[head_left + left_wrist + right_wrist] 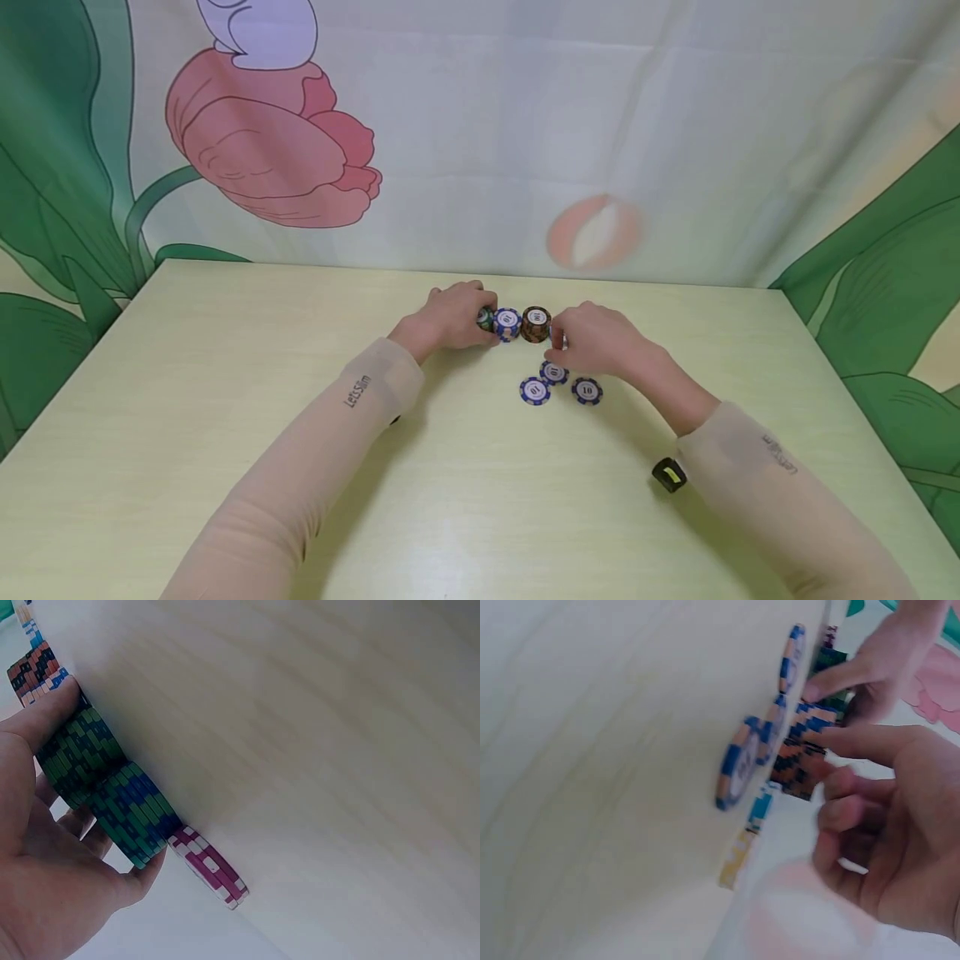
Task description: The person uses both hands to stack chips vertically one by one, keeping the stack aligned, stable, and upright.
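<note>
Poker chips stand in a row of short stacks near the table's far edge. My left hand [459, 315] curls round the green poker chip stacks [82, 754], its thumb against the blue poker chip stack [507, 322] beside them. A dark brown poker chip stack [536, 324] stands to the right of the blue one. Just right of that, my right hand [596, 337] hovers with bent fingers and a gap between thumb and forefinger. No chip shows in its grasp in the right wrist view. Loose blue chips marked 10 lie in front, including one poker chip [587, 391] apart.
A magenta-and-white poker chip stack [210, 868] stands at the left end of the row. Light blue chips [760, 808] and yellow chips [737, 860] are at the right end. A printed curtain [480, 150] hangs behind the pale wooden table [480, 500].
</note>
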Available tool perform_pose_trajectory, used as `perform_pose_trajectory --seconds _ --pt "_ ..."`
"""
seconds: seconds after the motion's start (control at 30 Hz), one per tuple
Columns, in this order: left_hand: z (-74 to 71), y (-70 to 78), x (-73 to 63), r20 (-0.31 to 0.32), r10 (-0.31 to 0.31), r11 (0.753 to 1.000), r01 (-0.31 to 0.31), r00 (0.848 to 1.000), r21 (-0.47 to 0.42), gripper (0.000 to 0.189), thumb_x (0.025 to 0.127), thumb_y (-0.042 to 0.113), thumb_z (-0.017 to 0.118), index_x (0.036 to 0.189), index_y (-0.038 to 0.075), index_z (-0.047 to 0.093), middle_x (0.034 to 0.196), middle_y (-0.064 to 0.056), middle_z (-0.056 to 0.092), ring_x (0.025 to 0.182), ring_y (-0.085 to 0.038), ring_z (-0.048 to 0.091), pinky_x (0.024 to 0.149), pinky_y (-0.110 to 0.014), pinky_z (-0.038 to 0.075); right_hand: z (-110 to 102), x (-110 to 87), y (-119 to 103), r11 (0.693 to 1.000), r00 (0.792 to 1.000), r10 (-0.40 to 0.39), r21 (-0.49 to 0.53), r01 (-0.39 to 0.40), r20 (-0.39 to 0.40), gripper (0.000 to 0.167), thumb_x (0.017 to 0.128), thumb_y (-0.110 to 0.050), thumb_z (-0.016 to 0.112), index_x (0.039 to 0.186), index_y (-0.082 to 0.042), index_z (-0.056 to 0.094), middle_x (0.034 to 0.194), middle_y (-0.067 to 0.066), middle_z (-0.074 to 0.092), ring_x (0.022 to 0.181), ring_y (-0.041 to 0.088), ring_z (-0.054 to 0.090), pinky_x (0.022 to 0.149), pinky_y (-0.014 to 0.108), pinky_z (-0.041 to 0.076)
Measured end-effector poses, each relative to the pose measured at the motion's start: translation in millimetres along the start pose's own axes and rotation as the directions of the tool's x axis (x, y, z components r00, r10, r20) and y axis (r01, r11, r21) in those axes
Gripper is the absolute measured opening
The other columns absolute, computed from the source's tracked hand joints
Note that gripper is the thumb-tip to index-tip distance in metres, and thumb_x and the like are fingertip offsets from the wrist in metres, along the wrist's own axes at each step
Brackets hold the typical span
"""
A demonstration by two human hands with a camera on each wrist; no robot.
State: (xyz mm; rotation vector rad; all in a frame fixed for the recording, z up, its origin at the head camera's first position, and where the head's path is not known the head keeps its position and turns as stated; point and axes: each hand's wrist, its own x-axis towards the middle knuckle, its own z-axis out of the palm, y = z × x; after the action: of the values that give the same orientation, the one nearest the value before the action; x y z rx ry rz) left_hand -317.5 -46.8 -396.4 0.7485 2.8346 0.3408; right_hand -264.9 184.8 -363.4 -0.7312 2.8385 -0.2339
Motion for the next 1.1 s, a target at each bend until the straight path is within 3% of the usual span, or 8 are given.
perform_pose_trajectory --seconds 0.17,0.37,0.6,0.9,1.1 --pt "-0.8 0.2 -0.8 0.006 -0.001 1.000 0.001 1.000 -0.003 0.047 0.092 0.040 0.077 0.129 0.014 0.063 0.131 -0.009 0.057 0.120 -0.028 0.054 0.103 -0.061 0.036 -8 -17.2 7 0.997 0.991 0.072 -0.020 -0.070 0.114 0.024 0.092 -0.032 0.076 0.097 -0.010 0.071 0.089 0.001 0.067 0.076 0.019 0.061 0.068 0.039 0.052" --pt "-1.5 0.2 -0.9 0.008 -0.007 1.000 0.007 1.000 -0.005 0.047 0.092 0.040 0.077 0.129 0.013 0.063 0.130 -0.009 0.057 0.120 -0.029 0.054 0.103 -0.061 0.036 -11 -28.6 12 0.995 0.969 0.100 -0.039 -0.094 0.227 0.039 0.087 -0.037 0.082 0.107 -0.008 0.067 0.097 0.003 0.065 0.083 0.021 0.058 0.074 0.041 0.050" --pt "-1.4 0.9 -1.4 0.012 -0.008 1.000 0.008 1.000 -0.007 0.048 0.093 0.040 0.077 0.129 0.014 0.063 0.132 -0.009 0.056 0.121 -0.029 0.053 0.103 -0.060 0.037 -6 -34.0 13 0.994 0.954 0.108 -0.014 -0.109 0.281 0.050 0.081 -0.037 0.088 0.111 -0.005 0.064 0.100 0.002 0.062 0.085 0.021 0.054 0.076 0.039 0.047" --pt "-0.9 0.4 -1.2 0.010 -0.005 1.000 0.005 1.000 -0.005 0.048 0.093 0.040 0.076 0.130 0.014 0.063 0.131 -0.009 0.056 0.119 -0.028 0.053 0.102 -0.059 0.037 0 -33.6 11 0.995 0.960 0.102 -0.037 -0.095 0.261 0.037 0.083 -0.031 0.086 0.099 -0.007 0.063 0.088 0.002 0.059 0.078 0.019 0.051 0.069 0.035 0.042" --pt "-0.1 0.3 -0.9 0.005 0.000 1.000 0.000 1.000 -0.001 0.048 0.093 0.040 0.076 0.130 0.013 0.063 0.131 -0.009 0.056 0.119 -0.027 0.054 0.101 -0.059 0.038 5 -32.3 10 0.997 0.964 0.079 -0.035 -0.073 0.255 0.034 0.082 -0.024 0.083 0.074 -0.013 0.052 0.064 -0.004 0.036 0.059 0.012 0.031 0.057 0.031 0.028"
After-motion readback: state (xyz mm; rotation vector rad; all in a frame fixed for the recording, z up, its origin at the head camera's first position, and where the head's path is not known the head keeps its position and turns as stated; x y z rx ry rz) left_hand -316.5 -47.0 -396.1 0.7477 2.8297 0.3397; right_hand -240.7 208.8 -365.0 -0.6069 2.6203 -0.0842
